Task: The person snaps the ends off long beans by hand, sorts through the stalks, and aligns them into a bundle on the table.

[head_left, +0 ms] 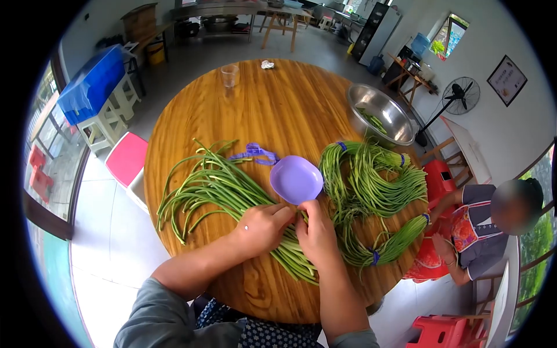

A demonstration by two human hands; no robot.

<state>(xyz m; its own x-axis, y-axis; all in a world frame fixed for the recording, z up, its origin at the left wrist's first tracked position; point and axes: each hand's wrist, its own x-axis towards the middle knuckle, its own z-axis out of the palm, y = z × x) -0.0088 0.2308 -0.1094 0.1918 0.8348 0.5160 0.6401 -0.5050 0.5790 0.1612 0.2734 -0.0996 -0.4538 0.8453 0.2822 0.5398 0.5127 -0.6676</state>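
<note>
Loose garlic scapes (pixel 203 188) lie across the table in front of me, their ends fanned out to the left. Over them, my left hand (pixel 264 229) and my right hand (pixel 317 233) meet with fingers pinched together. A bit of green stem shows between the fingertips, partly hidden by them. Just beyond my hands is a shallow purple bowl (pixel 296 180) with nothing visible in it. Purple ties (pixel 255 153) lie beside it on the left. To the right are several tied bundles of garlic scapes (pixel 389 188), bound with purple bands.
A steel basin (pixel 394 113) with short green pieces stands at the table's far right. A clear plastic cup (pixel 230 75) and a crumpled white scrap (pixel 267 64) are on the far side of the wooden table (pixel 290 107). Another person (pixel 481 226) sits at the right.
</note>
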